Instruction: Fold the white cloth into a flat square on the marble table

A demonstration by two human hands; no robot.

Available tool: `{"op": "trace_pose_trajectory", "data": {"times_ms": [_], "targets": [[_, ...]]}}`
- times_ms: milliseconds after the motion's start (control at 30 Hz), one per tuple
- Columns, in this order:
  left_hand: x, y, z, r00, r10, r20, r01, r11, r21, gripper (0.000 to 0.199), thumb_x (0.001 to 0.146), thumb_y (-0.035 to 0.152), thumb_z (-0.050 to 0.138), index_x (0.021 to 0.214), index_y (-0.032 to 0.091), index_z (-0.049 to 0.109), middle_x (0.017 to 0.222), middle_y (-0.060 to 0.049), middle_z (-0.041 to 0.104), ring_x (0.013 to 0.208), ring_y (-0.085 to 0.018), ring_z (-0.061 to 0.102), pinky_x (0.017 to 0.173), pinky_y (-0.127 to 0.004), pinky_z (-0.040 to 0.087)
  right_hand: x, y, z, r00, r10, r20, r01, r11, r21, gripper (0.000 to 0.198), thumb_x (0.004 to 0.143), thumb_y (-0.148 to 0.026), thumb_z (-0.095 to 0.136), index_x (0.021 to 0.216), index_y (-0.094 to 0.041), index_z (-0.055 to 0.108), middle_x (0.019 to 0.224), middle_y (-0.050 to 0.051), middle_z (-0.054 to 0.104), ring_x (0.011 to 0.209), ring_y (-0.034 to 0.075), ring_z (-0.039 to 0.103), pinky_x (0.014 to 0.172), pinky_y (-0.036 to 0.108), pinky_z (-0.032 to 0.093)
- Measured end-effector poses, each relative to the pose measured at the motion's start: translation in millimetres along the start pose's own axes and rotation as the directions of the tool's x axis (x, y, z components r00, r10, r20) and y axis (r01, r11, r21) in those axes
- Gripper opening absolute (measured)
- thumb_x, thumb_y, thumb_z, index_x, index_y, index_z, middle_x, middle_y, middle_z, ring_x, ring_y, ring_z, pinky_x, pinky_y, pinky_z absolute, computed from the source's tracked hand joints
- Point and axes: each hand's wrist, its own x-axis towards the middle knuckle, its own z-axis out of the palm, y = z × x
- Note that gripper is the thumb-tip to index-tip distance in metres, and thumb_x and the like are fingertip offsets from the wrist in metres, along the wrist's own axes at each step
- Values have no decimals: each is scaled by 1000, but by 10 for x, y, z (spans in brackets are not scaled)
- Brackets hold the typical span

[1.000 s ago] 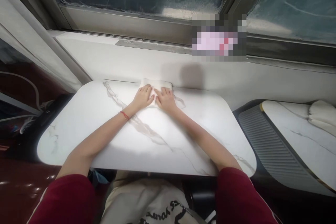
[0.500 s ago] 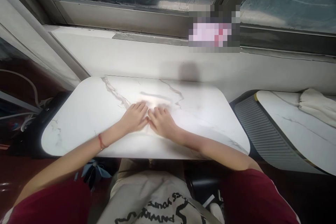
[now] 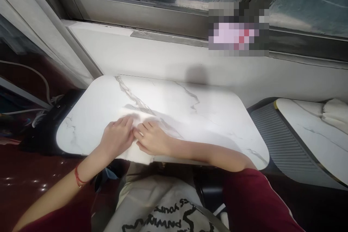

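A white cloth (image 3: 140,153) lies under both hands on the white marble-patterned table (image 3: 225,112). Its near end reaches the front edge of the tabletop. My left hand (image 3: 119,134), with a red cord bracelet on the wrist, has its fingers curled over the cloth. Close beside it, my right hand (image 3: 152,137) also bends its fingers onto the cloth, thumb side toward the left hand. The two hands nearly touch. The white of the cloth blends with the tabletop, so its far outline is hard to make out.
At right stands a second marble-patterned table (image 3: 301,127) with ribbed grey sides and a crumpled cream cloth (image 3: 337,112) on top. A pale wall (image 3: 130,54) and window ledge run behind. White cables (image 3: 40,83) hang at left.
Both hands and the white cloth have moved left and nearer my body across the tabletop. The cloth's near end now shows at the table's front edge. The camera view has shifted slightly.
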Motion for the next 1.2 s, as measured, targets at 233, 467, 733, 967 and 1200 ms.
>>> {"op": "trace_pose_trajectory", "data": {"times_ms": [233, 467, 733, 967, 1200], "targets": [[-221, -539, -47, 953, -268, 139, 243, 954, 176, 28, 97, 25, 33, 94, 15, 59, 90, -14, 72, 70, -31, 71, 58, -37, 45, 616, -112, 175, 989, -109, -103, 112, 994, 17, 46, 103, -26, 36, 138, 0, 53, 122, 25, 62, 108, 32, 53, 88, 46, 44], [296, -1163, -37, 893, -334, 301, 294, 941, 170, 33, 93, 26, 39, 116, 15, 58, 125, -16, 70, 89, -31, 74, 70, -39, 51, 1279, 80, 493, 979, -64, -195, 58, 998, -36, 50, 105, -26, 26, 136, 0, 56, 126, 26, 61, 114, 34, 54, 91, 46, 43], [1402, -1284, 354, 991, -74, 108, 63, 993, 102, 39, 93, 25, 38, 126, 14, 56, 127, -19, 70, 107, -34, 71, 88, -45, 51, 1436, 999, 706, 935, 268, -234, -265, 963, 42, 49, 104, -27, 36, 141, -2, 56, 130, 26, 61, 121, 35, 51, 105, 51, 36], [2091, -1029, 871, 982, -35, -188, 18, 996, -89, 50, 99, 26, 25, 134, 4, 53, 150, -29, 52, 145, -37, 46, 109, -55, 38, 1221, 1755, 702, 845, 496, -202, -489, 868, 87, 50, 105, -19, 31, 148, -20, 55, 153, 13, 51, 142, 24, 41, 117, 37, 29], [2055, -951, 978, 959, -58, -276, 18, 989, -148, 48, 97, 27, 31, 134, 8, 54, 147, -27, 55, 141, -37, 49, 108, -55, 38, 1180, 1712, 662, 857, 476, -199, -467, 880, 93, 49, 103, -18, 33, 147, -14, 55, 145, 18, 56, 133, 29, 45, 112, 42, 30]]}}
